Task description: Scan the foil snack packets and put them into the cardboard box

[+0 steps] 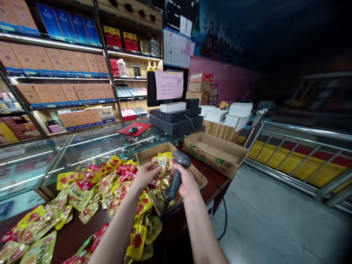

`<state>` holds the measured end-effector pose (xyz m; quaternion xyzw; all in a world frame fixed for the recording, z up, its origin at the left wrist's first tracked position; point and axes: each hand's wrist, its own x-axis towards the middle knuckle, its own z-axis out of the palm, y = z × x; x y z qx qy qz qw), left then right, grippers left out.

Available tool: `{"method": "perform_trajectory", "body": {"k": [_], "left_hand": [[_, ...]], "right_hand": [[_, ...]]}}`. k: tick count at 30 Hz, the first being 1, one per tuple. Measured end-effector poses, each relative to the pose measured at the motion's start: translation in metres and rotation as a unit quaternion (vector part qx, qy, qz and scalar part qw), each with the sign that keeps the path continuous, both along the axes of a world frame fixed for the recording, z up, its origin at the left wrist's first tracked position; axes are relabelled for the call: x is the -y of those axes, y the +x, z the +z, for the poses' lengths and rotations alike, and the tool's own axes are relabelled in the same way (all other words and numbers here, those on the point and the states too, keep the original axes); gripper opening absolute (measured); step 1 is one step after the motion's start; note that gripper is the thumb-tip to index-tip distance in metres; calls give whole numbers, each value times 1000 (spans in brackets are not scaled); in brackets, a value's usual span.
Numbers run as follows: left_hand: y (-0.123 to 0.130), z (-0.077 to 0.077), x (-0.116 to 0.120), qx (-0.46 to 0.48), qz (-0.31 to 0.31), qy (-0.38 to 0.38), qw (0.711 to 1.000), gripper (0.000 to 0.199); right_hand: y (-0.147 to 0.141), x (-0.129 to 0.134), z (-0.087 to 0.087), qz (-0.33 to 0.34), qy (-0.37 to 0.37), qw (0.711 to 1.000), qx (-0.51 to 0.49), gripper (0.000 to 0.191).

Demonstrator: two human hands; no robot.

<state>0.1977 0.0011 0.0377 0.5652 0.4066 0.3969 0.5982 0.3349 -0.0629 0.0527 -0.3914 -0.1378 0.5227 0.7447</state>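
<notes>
My right hand (187,180) is wrapped around the handle of a dark barcode scanner (175,183), its head tilted up toward the far side. My left hand (147,173) has thumb and fingers pinched at the edge of a gold snack packet (165,161), just left of the scanner head. Both hands are over an open cardboard box (199,176) holding several shiny packets. Left of the box, a spread pile of red, yellow and gold snack packets (110,187) covers part of the counter. My wrists and the scanner hide some of the box's contents.
A second cardboard tray (217,148) sits behind the box on the right. Farther back are a register with a monitor (169,88), a mouse (133,130) on a red mat and a glass display counter (90,146). A metal railing (302,154) stands at the right.
</notes>
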Motion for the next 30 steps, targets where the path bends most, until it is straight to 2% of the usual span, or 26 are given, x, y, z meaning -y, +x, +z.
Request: {"method": "perform_trajectory", "body": {"k": [3, 5, 7, 11, 15, 19, 21, 23, 26, 28, 30], "left_hand": [[18, -1, 0, -35, 17, 27, 999, 55], [15, -2, 3, -38, 17, 37, 998, 53], [2, -2, 8, -38, 21, 39, 998, 51], [-53, 0, 22, -39, 65, 36, 996, 50], [-132, -3, 43, -78, 156, 48, 983, 52], [-213, -15, 72, -176, 242, 67, 952, 51], [-245, -24, 88, -229, 262, 69, 935, 46], [-266, -35, 101, -245, 260, 48, 933, 43], [-281, -52, 111, -237, 222, 8, 946, 41], [-284, -61, 113, -263, 185, 14, 947, 40], [-283, -67, 114, -318, 145, 46, 936, 37]], "right_hand": [[21, 7, 0, -75, -14, 997, 2, 29], [22, 9, 0, -72, -18, 997, -10, 26], [12, 10, 1, -33, -6, 999, -14, 26], [-34, 6, 6, 119, -7, 993, -25, 27], [-97, 4, 4, 244, -35, 968, -41, 27], [-155, 10, -19, 354, -60, 933, -25, 27], [-180, 15, -35, 409, -69, 910, -14, 28], [-201, 19, -50, 443, -80, 893, -4, 30], [-225, 21, -65, 452, -106, 886, 11, 29], [-234, 18, -70, 448, -117, 886, 19, 27], [-237, 14, -73, 439, -113, 891, 26, 25]]}}
